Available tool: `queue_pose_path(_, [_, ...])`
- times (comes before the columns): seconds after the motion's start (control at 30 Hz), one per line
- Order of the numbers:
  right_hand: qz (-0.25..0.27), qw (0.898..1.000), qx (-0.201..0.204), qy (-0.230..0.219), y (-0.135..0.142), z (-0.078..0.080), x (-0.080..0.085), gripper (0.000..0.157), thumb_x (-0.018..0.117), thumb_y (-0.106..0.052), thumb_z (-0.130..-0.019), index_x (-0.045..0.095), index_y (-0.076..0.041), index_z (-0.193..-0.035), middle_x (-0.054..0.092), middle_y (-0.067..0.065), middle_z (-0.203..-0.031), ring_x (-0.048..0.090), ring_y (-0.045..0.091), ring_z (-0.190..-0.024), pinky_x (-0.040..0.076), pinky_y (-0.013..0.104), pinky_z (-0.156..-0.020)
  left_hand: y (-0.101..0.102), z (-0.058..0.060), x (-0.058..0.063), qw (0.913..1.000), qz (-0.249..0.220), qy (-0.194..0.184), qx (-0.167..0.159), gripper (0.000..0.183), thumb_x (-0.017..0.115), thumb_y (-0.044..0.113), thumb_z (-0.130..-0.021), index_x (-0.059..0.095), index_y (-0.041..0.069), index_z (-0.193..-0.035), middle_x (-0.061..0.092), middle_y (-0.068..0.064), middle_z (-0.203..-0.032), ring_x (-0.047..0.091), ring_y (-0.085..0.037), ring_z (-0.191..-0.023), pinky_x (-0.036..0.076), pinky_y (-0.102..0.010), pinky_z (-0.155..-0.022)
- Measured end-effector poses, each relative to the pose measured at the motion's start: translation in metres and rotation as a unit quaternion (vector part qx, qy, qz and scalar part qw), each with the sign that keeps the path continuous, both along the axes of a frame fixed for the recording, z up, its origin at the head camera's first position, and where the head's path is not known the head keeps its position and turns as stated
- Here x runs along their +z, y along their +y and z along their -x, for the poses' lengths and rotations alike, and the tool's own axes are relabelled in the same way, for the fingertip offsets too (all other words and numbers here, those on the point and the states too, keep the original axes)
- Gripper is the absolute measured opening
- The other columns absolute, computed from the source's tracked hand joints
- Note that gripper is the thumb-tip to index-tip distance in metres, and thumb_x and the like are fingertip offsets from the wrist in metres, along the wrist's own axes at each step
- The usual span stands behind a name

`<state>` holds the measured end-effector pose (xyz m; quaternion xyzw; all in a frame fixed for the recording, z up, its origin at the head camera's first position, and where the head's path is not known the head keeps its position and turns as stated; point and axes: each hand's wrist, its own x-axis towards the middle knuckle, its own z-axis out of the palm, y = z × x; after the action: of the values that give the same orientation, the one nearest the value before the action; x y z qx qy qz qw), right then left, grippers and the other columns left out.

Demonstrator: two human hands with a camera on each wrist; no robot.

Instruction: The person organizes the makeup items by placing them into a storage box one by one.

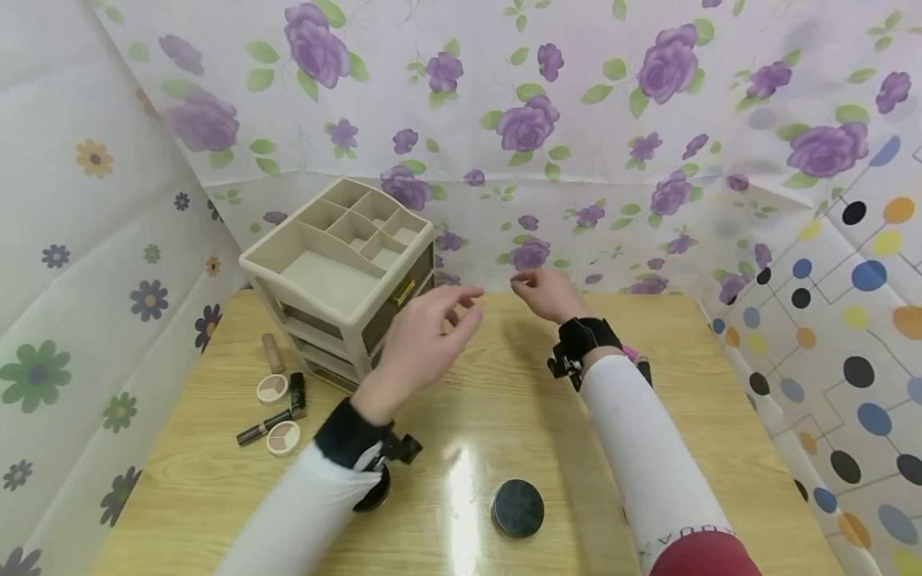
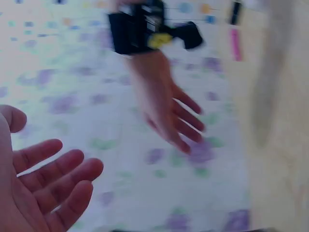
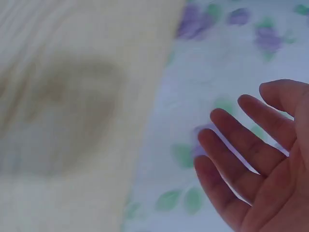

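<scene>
My left hand [image 1: 428, 336] hovers over the table beside a beige drawer organizer [image 1: 327, 276], overlapping its right front side in the head view. Its fingers are relaxed and hold nothing, as the left wrist view also shows. To the right, my right hand [image 1: 549, 293] hangs above the table's back edge, fingers loosely extended around nothing in the right wrist view. The organizer has a compartmented top and drawers below; a gold handle [image 1: 403, 293] shows on its front. No object touches either hand's fingers.
Left of the organizer lie two round palettes [image 1: 272, 389], dark tubes [image 1: 298, 395] and a brown tube [image 1: 272, 353]. A round black-lidded jar [image 1: 518, 509] stands near the front; another dark round item [image 1: 373, 490] is partly under the left forearm. A pink stick [image 2: 235, 44] lies at the right.
</scene>
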<state>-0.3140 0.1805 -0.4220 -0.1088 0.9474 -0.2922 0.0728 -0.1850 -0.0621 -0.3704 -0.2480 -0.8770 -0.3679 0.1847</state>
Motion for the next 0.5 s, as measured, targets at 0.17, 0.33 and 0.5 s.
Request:
queue_pose_path(0.17, [0.057,0.998,0.033,-0.008,-0.025,0.002,0.034,0.038,0.048,-0.039,-0.105,0.061,-0.017,-0.134,0.065,0.005,-0.121,0.06,0.019,-0.105,0.05,0.044,-0.09,-0.042,-0.023,0.022,0.9862,-0.126,0.099,0.041,0.022,0.056,0.02,-0.098,0.072,0.006,-0.106,0.07,-0.004,-0.09,0.057,-0.008,-0.068,0.048,-0.025,-0.053])
queue_pose_path(0.33, [0.122,0.991,0.04,-0.03,-0.052,0.005,0.052,0.042,0.046,-0.043,-0.105,0.058,-0.018,-0.137,0.067,0.004,-0.117,0.061,0.018,-0.104,0.05,0.041,-0.09,-0.071,-0.042,0.032,0.9462,-0.262,0.148,0.12,0.014,0.06,0.001,-0.09,0.067,-0.005,-0.1,0.063,-0.01,-0.085,0.053,-0.013,-0.073,0.042,-0.017,-0.059])
queue_pose_path(0.5, [0.193,0.98,0.041,-0.032,-0.079,0.009,0.061,0.05,0.044,-0.047,-0.105,0.051,-0.015,-0.144,0.064,0.008,-0.124,0.059,0.021,-0.11,0.051,0.04,-0.09,-0.075,-0.056,0.04,0.9148,-0.314,0.148,0.205,0.043,0.062,-0.007,-0.083,0.048,-0.013,-0.123,0.041,-0.021,-0.125,0.037,-0.022,-0.119,0.03,-0.031,-0.099])
